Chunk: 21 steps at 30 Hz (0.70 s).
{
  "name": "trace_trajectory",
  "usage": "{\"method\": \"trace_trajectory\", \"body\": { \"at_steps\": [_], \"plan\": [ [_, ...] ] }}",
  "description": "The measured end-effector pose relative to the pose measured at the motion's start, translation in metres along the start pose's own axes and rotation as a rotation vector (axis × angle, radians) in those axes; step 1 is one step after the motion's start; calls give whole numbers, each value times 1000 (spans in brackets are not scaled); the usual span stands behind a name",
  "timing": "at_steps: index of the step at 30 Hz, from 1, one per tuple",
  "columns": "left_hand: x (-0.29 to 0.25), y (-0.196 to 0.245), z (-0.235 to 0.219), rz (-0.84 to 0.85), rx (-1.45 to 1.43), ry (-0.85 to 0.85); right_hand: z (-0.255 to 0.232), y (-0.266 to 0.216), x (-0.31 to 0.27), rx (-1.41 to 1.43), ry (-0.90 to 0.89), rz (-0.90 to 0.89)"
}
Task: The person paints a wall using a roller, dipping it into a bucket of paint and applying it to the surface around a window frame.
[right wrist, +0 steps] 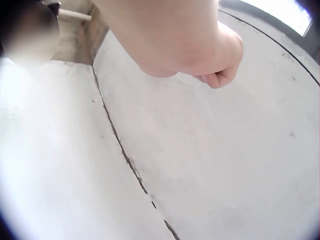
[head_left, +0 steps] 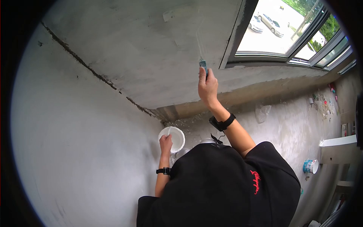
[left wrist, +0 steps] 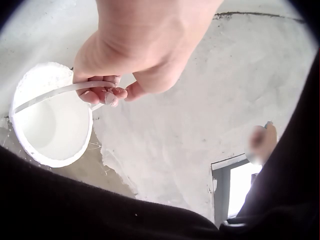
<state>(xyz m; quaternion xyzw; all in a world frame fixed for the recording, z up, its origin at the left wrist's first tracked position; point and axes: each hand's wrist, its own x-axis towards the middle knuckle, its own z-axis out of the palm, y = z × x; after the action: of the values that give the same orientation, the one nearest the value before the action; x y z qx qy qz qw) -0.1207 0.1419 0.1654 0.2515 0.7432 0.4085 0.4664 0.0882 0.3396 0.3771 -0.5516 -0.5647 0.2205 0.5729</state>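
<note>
In the head view my left hand grips the handle of a white bucket. The left wrist view shows fingers curled under that white strap handle, with the bucket hanging below and pale inside. My raised right hand holds a small tool with a worn blue handle up against the grey plastered wall. Thin pale streaks run along the wall from the tool; I cannot tell its kind. In the right wrist view my right hand is curled and hides the tool.
A dark crack runs down the corner between two walls. A framed window is at upper right. On the floor are a plastic bag, scattered debris and a blue-and-white bucket.
</note>
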Motion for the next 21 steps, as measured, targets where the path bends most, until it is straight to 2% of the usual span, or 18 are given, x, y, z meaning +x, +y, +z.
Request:
{"method": "trace_trajectory", "body": {
  "at_steps": [1, 4, 5, 7, 13, 16, 21],
  "plan": [
    [1, 0, 1, 1, 6, -6, 6, 12, -7, -2, 7, 4],
    [-1, -1, 1, 13, 26, 15, 20, 49, -38, -151, -174, 97],
    [-1, -1, 3, 6, 16, 13, 18, 61, -52, -145, -183, 100],
    [0, -2, 4, -2, 5, 23, 14, 91, -79, -369, -266, 222],
    [3, -10, 4, 20, 53, -7, -17, 159, -139, -614, -463, 425],
    [3, -8, 6, -21, 33, -12, -21, 173, -150, -623, -464, 385],
    [1, -12, 6, -13, 1, -33, -11, 156, -150, -490, -378, 252]
  ]
}}
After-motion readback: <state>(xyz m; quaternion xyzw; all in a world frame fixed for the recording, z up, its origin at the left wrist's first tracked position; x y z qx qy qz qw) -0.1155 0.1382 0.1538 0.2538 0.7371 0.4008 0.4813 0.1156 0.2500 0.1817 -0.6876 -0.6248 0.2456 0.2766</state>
